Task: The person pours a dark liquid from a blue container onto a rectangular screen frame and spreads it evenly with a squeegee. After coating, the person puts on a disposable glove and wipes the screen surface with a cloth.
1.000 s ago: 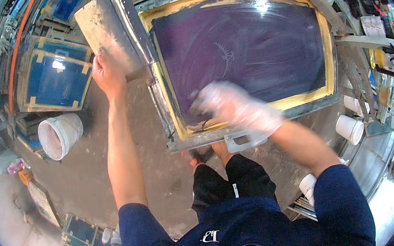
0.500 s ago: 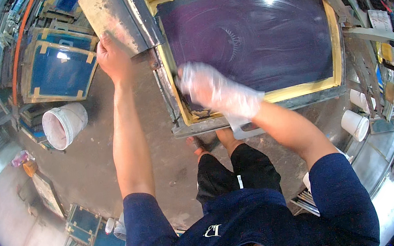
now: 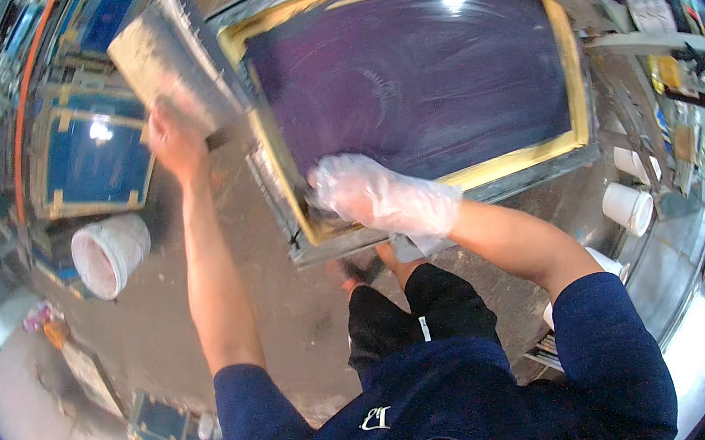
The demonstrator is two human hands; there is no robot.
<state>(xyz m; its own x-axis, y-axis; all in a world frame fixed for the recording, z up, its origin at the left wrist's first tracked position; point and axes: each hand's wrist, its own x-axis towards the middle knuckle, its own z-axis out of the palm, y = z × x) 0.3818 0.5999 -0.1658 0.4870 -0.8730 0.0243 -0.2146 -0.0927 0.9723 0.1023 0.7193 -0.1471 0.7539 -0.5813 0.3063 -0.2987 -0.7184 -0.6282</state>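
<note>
My left hand [image 3: 177, 140] grips a wide, flat, beige board [image 3: 147, 67] with dark stains and a dark, metal-looking long edge, held tilted beside the frame's left side. A large screen-printing frame [image 3: 570, 74] lies ahead of me, with yellow tape round its inner border and dark purple mesh [image 3: 432, 78]. A faint curved mark with short strokes shows on the mesh. My right hand [image 3: 353, 192], in a clear plastic glove, is closed and pressed down at the frame's near left corner. Something dark shows under its fingers, too blurred to name.
Blue screens with taped edges [image 3: 90, 160] stand at the left. A whitish, stained bucket [image 3: 111, 258] is on the floor below them. White buckets [image 3: 630, 208] and metal racks are at the right. My feet are close to the frame's near edge.
My right hand has slid nearer to me along the frame's left side, toward the near corner. The board in my left hand has shifted left and down in view; the whole view has turned slightly.
</note>
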